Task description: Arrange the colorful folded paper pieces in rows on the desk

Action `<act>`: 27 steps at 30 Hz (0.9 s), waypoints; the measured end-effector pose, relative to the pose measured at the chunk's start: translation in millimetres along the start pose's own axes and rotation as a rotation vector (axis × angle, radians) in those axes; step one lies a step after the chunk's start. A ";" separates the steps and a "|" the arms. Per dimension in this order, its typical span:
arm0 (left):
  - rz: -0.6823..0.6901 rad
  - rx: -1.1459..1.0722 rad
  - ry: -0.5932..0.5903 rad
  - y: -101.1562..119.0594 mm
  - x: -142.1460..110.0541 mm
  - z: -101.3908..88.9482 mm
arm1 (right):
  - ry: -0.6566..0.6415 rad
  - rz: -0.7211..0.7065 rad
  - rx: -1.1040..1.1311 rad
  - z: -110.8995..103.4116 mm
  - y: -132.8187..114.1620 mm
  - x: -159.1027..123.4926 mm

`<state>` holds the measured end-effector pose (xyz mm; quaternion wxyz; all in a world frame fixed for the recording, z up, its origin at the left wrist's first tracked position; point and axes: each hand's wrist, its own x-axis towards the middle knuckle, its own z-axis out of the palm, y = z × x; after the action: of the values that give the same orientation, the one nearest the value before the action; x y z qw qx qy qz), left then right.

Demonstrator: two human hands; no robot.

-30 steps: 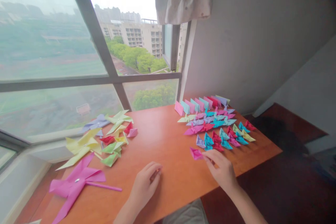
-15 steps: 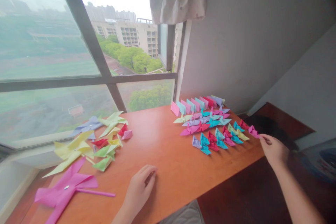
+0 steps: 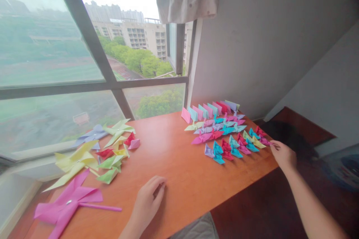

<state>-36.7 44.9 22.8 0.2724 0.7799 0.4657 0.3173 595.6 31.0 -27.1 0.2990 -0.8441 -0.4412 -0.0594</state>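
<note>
Right hand: extended to the far right edge of the counter, thumb and forefinger pinched together at the tip of a magenta folded paper. The piece sits at the right end of the front group of folded papers, just beside a yellow one.

Left hand: on the near part of the counter, fingers loosely curled, a small gap between thumb and forefinger; nothing is seen in its grasp, though the palm is hidden.

Behind the front group lie paper birds in close rows, pink, lavender, blue and pale green. Behind these, folded cards stand on edge in a slanting line near the wall.

Left side of the counter: a large magenta pinwheel lies nearest, its stick pointing towards the left hand. Beyond it are a yellow pinwheel, a blue pinwheel and a pale green pinwheel, with small red, green, yellow and pink folded pieces beside them.
</note>
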 end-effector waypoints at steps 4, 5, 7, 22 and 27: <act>-0.008 0.004 -0.012 -0.6 0.4 0.0 | -0.006 0.001 0.023 1.3 0.2 0.8; -0.010 0.006 -0.016 -0.7 0.5 0.0 | -0.007 0.000 0.028 1.5 -0.2 0.7; -0.009 0.009 -0.018 -1.0 0.4 0.1 | -0.005 -0.002 0.036 1.3 -1.8 0.1; -0.032 -0.015 -0.014 4.9 0.3 0.4 | 0.234 -0.053 0.087 -33.8 -79.3 -21.5; -0.037 -0.036 -0.013 8.1 -0.8 0.8 | 0.155 -0.180 0.270 -32.2 -172.0 -75.9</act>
<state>-31.9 40.7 27.9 0.2953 0.7682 0.4723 0.3156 420.8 33.5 49.3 0.4361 -0.7464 -0.4944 -0.0908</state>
